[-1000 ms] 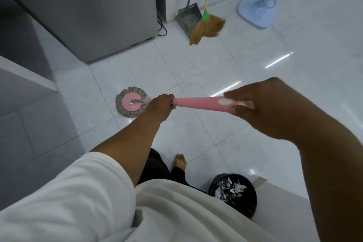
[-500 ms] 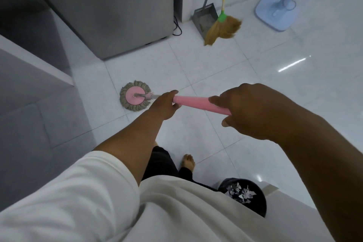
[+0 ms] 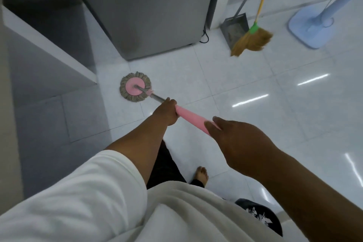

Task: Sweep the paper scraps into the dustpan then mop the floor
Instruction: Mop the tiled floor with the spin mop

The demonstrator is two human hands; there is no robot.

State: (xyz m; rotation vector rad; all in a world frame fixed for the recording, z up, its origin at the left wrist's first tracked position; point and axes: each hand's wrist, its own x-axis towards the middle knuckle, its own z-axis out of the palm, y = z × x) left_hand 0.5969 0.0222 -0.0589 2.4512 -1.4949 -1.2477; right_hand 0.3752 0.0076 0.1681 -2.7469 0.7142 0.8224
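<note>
The fingers of the left hand curl tight round the pink mop handle low down to push, and the right hand holds its top end to steer. The round mop head lies flat on the floor near the grey fridge

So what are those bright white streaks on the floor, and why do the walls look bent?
Head view: the streaks are probably overhead lamps glaring off glossy floor tiles; the wide-angle lens tilts and bows the grey cabinet edges; the broom bristles look softly blurred, the mop head sharper.
</note>
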